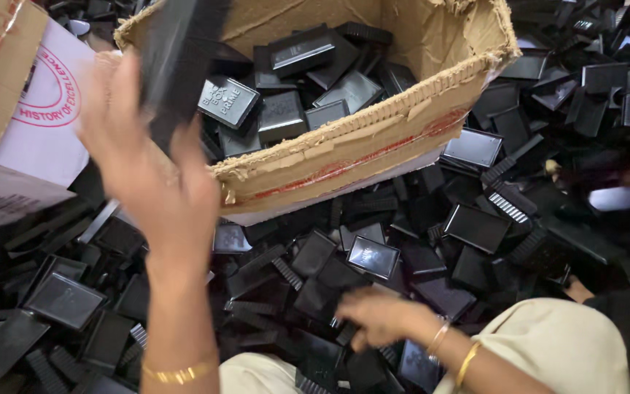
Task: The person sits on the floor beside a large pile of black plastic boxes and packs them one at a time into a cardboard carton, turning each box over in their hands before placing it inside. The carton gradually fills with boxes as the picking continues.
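Nearest the lens, the right hand (380, 315) is reaching into a heap of black plastic parts (417, 248), fingers curling loosely among them; whether it is gripping one, I cannot tell. Higher up, the left hand (144, 157) is rising, blurred, clutching a stack of black pieces (176, 51) at the edge of the torn cardboard box (373, 146), which is holding more black lids (286, 102).

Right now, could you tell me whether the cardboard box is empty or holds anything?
Not empty. The cardboard box stands open at the top, and black plastic pieces lie piled inside it.
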Tool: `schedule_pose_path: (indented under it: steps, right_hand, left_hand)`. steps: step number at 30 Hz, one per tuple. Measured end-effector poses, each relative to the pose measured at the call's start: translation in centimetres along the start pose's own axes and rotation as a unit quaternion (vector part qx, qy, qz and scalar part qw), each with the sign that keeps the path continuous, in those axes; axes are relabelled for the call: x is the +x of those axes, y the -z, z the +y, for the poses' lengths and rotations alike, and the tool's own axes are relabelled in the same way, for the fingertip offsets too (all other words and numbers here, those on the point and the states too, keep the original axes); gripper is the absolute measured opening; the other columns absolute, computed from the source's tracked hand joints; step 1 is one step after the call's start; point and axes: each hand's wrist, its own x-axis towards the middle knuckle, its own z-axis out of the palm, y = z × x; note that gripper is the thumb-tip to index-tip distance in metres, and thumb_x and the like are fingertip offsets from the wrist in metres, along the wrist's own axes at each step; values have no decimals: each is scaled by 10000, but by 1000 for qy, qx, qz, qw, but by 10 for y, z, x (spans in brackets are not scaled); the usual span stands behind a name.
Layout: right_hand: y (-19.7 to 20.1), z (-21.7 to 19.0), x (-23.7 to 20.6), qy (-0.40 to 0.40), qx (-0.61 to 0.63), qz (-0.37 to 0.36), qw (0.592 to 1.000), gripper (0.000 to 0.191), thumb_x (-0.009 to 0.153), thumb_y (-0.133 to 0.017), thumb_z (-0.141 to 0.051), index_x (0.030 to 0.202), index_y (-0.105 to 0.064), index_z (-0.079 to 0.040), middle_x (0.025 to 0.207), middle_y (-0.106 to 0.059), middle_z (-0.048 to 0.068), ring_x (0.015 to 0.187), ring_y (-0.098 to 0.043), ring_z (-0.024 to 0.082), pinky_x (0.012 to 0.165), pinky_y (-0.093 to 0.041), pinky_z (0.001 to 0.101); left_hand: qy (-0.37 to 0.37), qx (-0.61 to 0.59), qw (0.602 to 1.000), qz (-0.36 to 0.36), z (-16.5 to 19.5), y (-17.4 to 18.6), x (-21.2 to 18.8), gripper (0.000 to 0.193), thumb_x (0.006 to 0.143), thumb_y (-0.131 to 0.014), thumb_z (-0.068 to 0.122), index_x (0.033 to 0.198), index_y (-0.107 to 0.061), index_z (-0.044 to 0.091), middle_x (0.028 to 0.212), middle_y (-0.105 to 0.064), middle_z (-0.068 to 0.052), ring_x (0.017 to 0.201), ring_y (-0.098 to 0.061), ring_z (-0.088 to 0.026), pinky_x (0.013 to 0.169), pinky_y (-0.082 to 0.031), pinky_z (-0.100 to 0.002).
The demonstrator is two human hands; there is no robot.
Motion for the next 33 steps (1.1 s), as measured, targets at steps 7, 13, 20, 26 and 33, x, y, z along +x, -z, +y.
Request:
schedule_pose_path:
  steps: [7, 13, 20, 26, 33]
  right_hand:
    - [-41, 28, 3, -100, -171, -72, 978, 435, 746, -773, -201, 1174, -699, -179, 1541, -371, 196, 1407, -314, 444, 1034, -402, 534]
    - [-9, 41, -16, -115, -104, -89, 984, 371, 755, -701, -250, 1098, -684, -110, 1472, -507, 160, 1263, -552, 395, 1022, -498, 469]
    - [96, 50, -53, -59, -11, 327, 943, 259, 871, -712, -217, 1038, -649, -30, 1399, -491, 281, 1238, -513, 445, 1010, -452, 467]
    - [113, 30, -61, -152, 316, 422, 836, 323, 949, -705, -235, 1195, -626, -41, 1166, -584, 158, 1053, -555, 259, 908, -470, 373]
    - [125, 32, -63, -116, 551, 514, 647, 790, 786, -713, -213, 1477, -329, -218, 1295, -477, 14, 1007, -603, 196, 833, -556, 418]
  left_hand:
    - [59, -184, 965, -176, 5, -16, -94, 175, 931, -682, -19, 1099, -672, 31, 1053, -705, -144, 961, -710, -305, 860, -564, -365]
    - [236, -263, 843, -405, 27, -43, -220, 161, 862, -643, 1, 1003, -716, 25, 960, -738, -177, 893, -729, -361, 780, -580, -411]
    - [227, -231, 806, -496, 40, -49, -277, 169, 825, -651, 67, 967, -740, 46, 970, -743, -173, 910, -712, -379, 795, -566, -443]
    - [73, -74, 774, -625, 114, -85, -341, 578, 721, -775, 540, 909, -727, -5, 952, -716, -223, 960, -689, -406, 821, -532, -528]
    - [203, 40, 810, -548, 75, -99, -351, 160, 842, -648, 206, 924, -691, 75, 853, -719, -158, 780, -722, -363, 693, -566, -481]
